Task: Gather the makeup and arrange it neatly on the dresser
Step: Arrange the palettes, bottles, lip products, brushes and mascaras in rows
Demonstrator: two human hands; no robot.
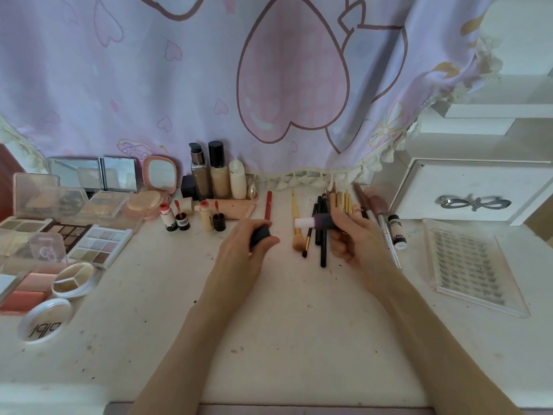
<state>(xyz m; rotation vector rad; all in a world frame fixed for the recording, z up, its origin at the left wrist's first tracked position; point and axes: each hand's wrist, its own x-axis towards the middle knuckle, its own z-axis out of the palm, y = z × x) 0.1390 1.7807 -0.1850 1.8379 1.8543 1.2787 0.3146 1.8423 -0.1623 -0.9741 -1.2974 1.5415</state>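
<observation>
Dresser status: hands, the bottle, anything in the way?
Left hand grips dark cap. Right hand holds uncapped bottle sideways, neck toward cap. Brushes and pencils lie just beneath.

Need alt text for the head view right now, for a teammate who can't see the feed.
Over a white dresser, the right hand holds a small dark bottle with its white neck bare, while the left hand grips its dark cap. Brushes and pencils lie behind the hands, palettes sit at left, and a lash tray at right.
</observation>
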